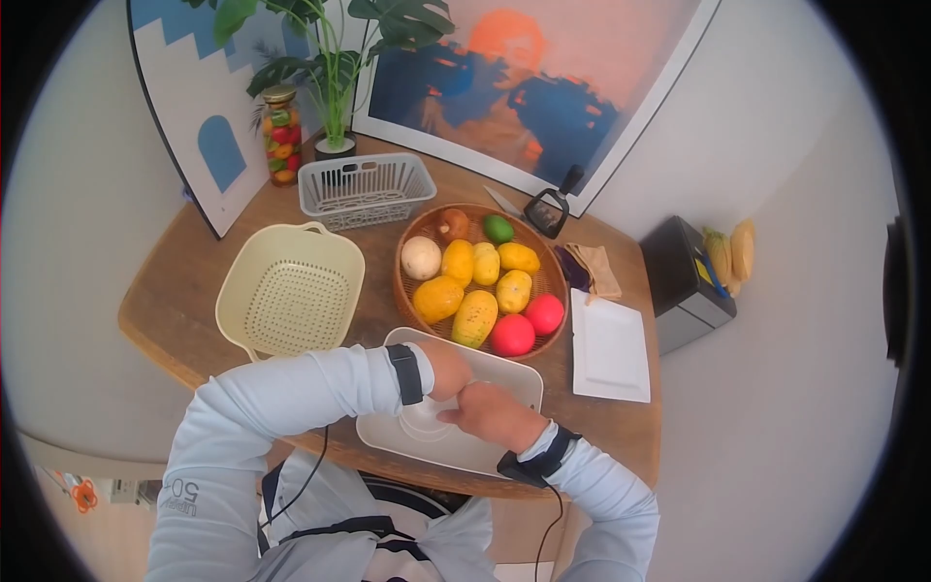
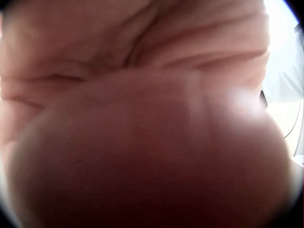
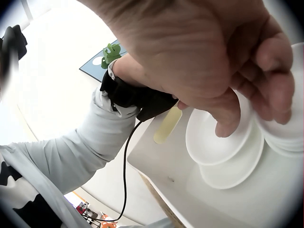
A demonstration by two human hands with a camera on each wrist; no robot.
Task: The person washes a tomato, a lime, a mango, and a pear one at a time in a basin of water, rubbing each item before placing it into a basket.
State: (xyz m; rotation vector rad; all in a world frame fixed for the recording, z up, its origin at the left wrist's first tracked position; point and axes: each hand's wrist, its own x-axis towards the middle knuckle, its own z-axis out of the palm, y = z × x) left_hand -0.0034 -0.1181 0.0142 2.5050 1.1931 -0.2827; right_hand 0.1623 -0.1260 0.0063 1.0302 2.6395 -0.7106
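Inside a white basin [image 1: 504, 371], white dishes [image 3: 216, 137] lie overlapping, with more stacked white dishes [image 3: 287, 135] beside them in the right wrist view. My left hand [image 1: 448, 371] reaches over the basin, its fingers mostly covered by the other hand; only blurred skin fills the left wrist view. Just in front of it, my right hand [image 1: 497, 412] crosses close against the left. In the right wrist view its thumb points down over one dish and its fingers bend loosely near the stack, with a gap between. Whether the left fingers hold anything I cannot tell.
A wicker basket [image 1: 400, 281] of fruit stands behind the basin. To the left are a cream colander [image 1: 236, 291] and a grey basket [image 1: 373, 175]. White rectangular plates [image 1: 611, 349] lie right, near cloths [image 1: 596, 272] and a knife [image 1: 501, 201]. A jar [image 1: 281, 141] and plant stand behind.
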